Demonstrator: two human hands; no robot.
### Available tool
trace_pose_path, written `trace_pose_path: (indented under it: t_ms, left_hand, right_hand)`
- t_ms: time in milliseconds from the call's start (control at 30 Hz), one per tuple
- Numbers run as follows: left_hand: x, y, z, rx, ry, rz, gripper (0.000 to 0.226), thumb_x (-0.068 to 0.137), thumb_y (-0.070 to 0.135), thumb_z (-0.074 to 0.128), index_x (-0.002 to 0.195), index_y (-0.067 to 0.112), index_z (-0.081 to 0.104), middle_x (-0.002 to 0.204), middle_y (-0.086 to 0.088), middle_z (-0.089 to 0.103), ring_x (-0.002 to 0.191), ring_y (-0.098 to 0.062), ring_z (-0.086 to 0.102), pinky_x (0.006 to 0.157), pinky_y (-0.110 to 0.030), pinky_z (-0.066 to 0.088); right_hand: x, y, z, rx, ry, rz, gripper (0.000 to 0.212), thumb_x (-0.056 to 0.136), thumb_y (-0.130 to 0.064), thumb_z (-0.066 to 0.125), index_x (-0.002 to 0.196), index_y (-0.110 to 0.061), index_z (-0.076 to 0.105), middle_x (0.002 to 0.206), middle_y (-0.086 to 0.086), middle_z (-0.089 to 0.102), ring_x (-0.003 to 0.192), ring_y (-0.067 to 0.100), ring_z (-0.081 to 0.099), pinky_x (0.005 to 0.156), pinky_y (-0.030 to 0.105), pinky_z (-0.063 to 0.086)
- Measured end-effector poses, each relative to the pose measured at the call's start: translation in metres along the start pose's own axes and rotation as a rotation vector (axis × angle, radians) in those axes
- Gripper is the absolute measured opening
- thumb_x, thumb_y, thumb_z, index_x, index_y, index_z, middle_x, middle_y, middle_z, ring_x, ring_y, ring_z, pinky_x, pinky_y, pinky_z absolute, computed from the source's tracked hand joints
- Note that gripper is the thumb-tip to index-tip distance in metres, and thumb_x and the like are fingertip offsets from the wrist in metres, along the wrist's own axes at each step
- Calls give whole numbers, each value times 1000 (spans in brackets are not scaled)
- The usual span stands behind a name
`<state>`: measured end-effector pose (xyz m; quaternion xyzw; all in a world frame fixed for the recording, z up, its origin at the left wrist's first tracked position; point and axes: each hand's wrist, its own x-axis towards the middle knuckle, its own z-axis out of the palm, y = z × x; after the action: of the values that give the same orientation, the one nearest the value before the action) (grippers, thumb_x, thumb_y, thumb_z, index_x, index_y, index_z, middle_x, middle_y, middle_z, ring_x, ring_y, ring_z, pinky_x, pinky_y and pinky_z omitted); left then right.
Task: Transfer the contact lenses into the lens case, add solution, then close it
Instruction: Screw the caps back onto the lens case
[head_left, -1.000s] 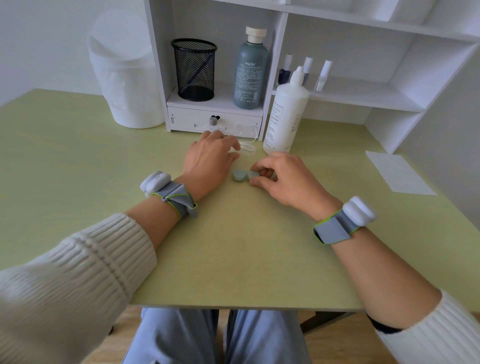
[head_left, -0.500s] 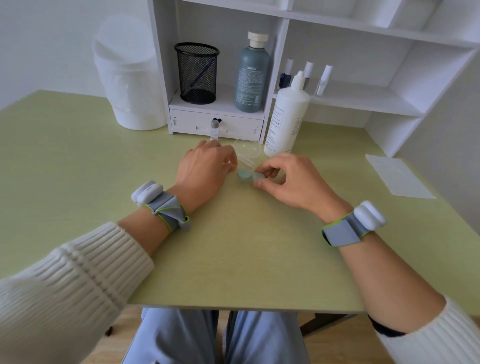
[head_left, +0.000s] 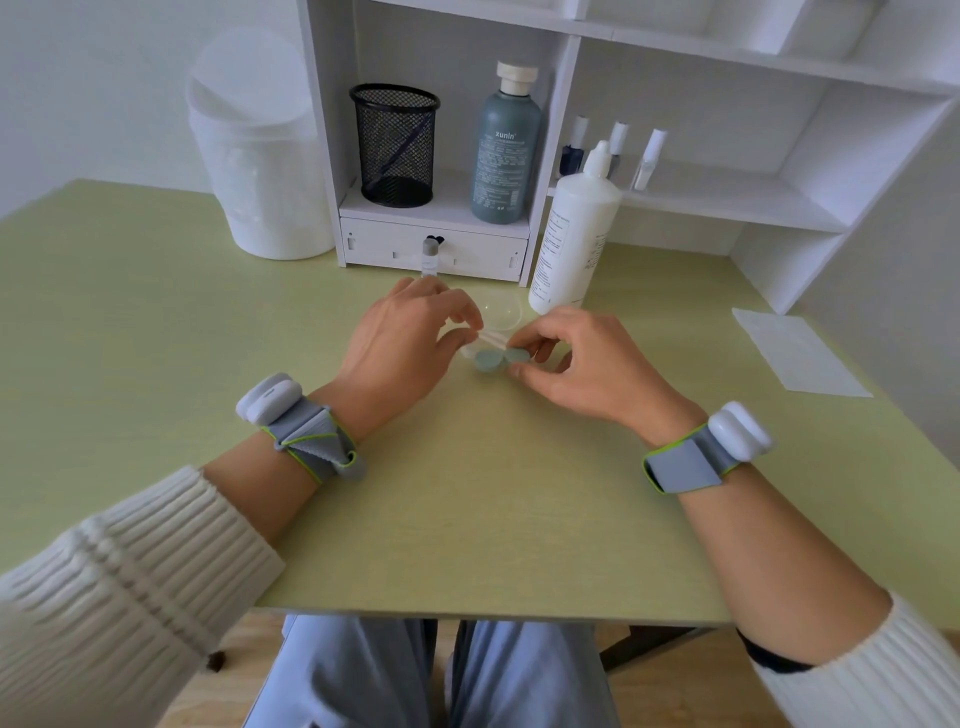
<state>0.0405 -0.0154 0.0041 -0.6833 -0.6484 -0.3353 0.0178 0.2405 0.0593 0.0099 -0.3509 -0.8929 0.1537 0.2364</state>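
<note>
The case (head_left: 496, 358) is lying on the table (head_left: 467, 493) between the hands, just in front of a clear dish (head_left: 503, 312). The right hand (head_left: 592, 369) is pinching the case's right end between thumb and forefinger. The left hand (head_left: 405, 343) is pinching a thin white tool (head_left: 492, 340), possibly tweezers, angled over the case. The bottle (head_left: 574, 234) is standing just behind the dish.

Pale green surface (head_left: 467, 493) carries white lidded bin (head_left: 260, 171) far left, white shelf unit (head_left: 324, 130) at back, solution bottle (head_left: 574, 239), small vial (head_left: 429, 260), clear dish (head_left: 501, 314), lens case (head_left: 488, 360) centre, paper sheet (head_left: 800, 353) right.
</note>
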Motion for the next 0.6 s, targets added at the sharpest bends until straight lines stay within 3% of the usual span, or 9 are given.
trace_pose_path:
  t_ms: [267,600]
  left_hand:
    - [19,0,5,89,-66,82,22,93,31,67,114,29,72,108,1,60,107,-21,52,90,-41,46]
    - [22,-2,11,144,-35,68,14,89,36,71,98,26,73,110,2,60,108,-21,51,86,-34,40]
  right_hand:
    - [0,2,2,-6,-14,3,18,83,-26,76,101,-25,77,90,-16,64,85,4,64,65,0,38]
    - [0,1,2,-5,-11,9,18,83,-26,77,101,-25,77,90,-13,65,84,4,63,65,1,38]
